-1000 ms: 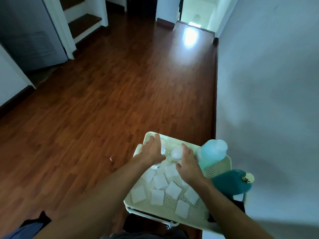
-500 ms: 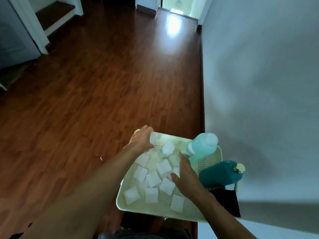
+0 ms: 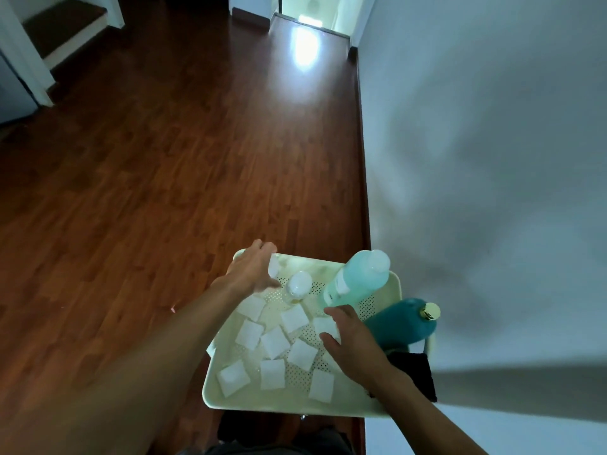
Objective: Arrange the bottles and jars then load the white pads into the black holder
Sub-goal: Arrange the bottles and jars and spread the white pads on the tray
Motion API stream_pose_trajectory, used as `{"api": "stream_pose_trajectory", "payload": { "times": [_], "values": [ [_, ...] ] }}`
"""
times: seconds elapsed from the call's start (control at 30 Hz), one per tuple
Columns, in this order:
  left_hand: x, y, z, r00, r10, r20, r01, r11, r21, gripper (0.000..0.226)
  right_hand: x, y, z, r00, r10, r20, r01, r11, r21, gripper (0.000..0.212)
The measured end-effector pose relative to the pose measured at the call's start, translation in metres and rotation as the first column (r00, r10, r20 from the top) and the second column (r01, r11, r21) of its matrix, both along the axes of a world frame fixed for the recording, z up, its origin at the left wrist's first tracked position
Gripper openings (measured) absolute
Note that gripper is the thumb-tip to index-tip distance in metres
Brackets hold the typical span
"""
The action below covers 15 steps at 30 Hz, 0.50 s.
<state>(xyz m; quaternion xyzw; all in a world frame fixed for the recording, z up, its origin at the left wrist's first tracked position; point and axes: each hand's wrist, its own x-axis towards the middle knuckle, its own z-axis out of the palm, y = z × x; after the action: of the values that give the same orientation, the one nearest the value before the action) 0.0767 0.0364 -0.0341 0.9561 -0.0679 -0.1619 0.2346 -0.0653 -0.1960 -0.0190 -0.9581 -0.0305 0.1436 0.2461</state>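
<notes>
A cream perforated tray (image 3: 295, 409) holds several white square pads (image 3: 275, 342) scattered over its floor. My left hand (image 3: 251, 270) reaches to the tray's far left corner and holds a small white jar (image 3: 273, 266) between thumb and fingers. A small clear jar with a white lid (image 3: 298, 285) stands just right of it. A light teal bottle with a white cap (image 3: 354, 280) leans at the far right. My right hand (image 3: 351, 338) hovers with relaxed fingers over the pads near that bottle's base. A black holder (image 3: 414, 372) sits at the tray's right edge.
A dark teal bottle with a gold cap (image 3: 399, 321) stands beside the tray on the right, above the holder. A white wall (image 3: 492, 159) runs close along the right. Dark wooden floor (image 3: 164, 159) spreads to the left, with stairs (image 3: 62, 27) at the far left.
My left hand has moved with the small white jar out to the tray's far left corner. My right hand has drawn back from the clear jar to above the pads.
</notes>
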Motion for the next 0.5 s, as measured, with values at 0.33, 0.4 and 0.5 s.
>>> {"api": "stream_pose_trajectory", "payload": {
  "times": [0.33,0.4,0.5],
  "values": [
    [0.004,-0.028,0.058,0.976,-0.136,0.169,0.175,0.953,-0.248,0.021,-0.021,-0.044,0.041,0.985,-0.106,0.134,0.102,0.994,0.036,0.004],
    [0.000,-0.039,0.068,0.981,-0.112,0.158,0.159,0.932,-0.325,0.011,-0.025,-0.053,0.052,0.975,-0.154,0.163,0.144,0.987,0.069,0.005],
    [-0.004,-0.058,0.076,0.985,-0.110,0.132,0.153,0.913,-0.378,0.014,-0.029,-0.066,0.068,0.958,-0.180,0.223,0.170,0.983,0.062,0.020]
  ]
}}
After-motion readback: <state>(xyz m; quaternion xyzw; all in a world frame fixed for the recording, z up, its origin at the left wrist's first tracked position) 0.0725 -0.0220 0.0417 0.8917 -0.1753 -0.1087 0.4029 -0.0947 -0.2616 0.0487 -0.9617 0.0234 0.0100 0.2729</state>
